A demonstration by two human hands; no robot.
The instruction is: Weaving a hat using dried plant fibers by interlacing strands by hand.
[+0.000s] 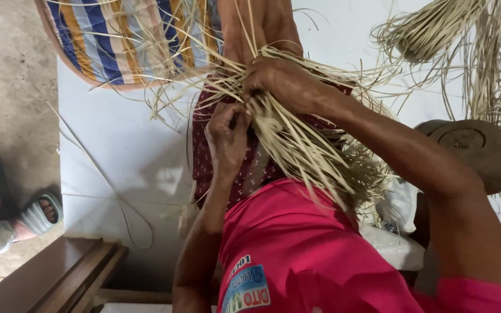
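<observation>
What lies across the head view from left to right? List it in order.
Sandalled foot → striped cloth → left hand → right hand, both in the pale straw strands → round brown wooden piece.

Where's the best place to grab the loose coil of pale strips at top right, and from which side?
Judging by its shape, grip the coil of pale strips at its rounded bend, where the strands bunch tightest, coming in from the left over the white sheet. The other ends splay loose rightward and would slip. Both the left hand and right hand are busy on the strip bundle.
</observation>
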